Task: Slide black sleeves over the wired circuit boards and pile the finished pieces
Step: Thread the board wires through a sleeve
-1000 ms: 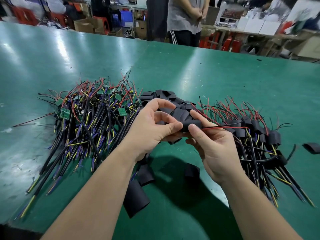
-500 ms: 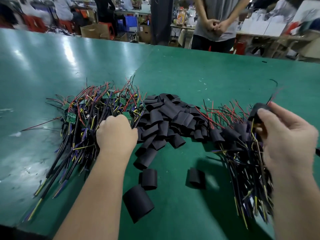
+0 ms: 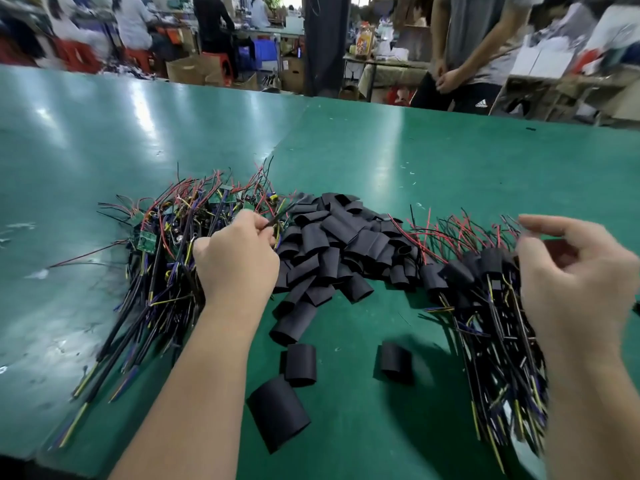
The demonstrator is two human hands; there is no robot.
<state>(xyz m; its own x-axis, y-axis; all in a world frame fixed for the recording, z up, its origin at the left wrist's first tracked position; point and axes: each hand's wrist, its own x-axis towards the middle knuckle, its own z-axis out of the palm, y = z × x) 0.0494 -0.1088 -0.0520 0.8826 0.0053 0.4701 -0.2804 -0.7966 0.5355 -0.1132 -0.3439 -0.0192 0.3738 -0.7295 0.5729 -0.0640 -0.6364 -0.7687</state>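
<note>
The wired circuit boards [image 3: 166, 244] lie in a tangle just left of the heap of black sleeves [image 3: 332, 244], small green boards up at the far end and long dark cables trailing toward the person. The left hand [image 3: 235, 261] rests on that tangle, thumb and forefinger pinching a thin lead [image 3: 277, 218] at the edge nearest the sleeves. I'd guess each piece weighs next to nothing, but the leads are floppy and snag on their neighbours, so one is better lifted by the board or the thick cable than tugged by a fine red wire. The sleeves look soft and flattened and would need squeezing open. Right of the heap sits the finished pile [image 3: 485, 292], boards capped in black. The right hand [image 3: 571, 271] hovers over it, fingers loosely spread and holding nothing. A few stray sleeves [image 3: 300, 364] lie on the green table [image 3: 415, 161] nearer the person than the heap.
</note>
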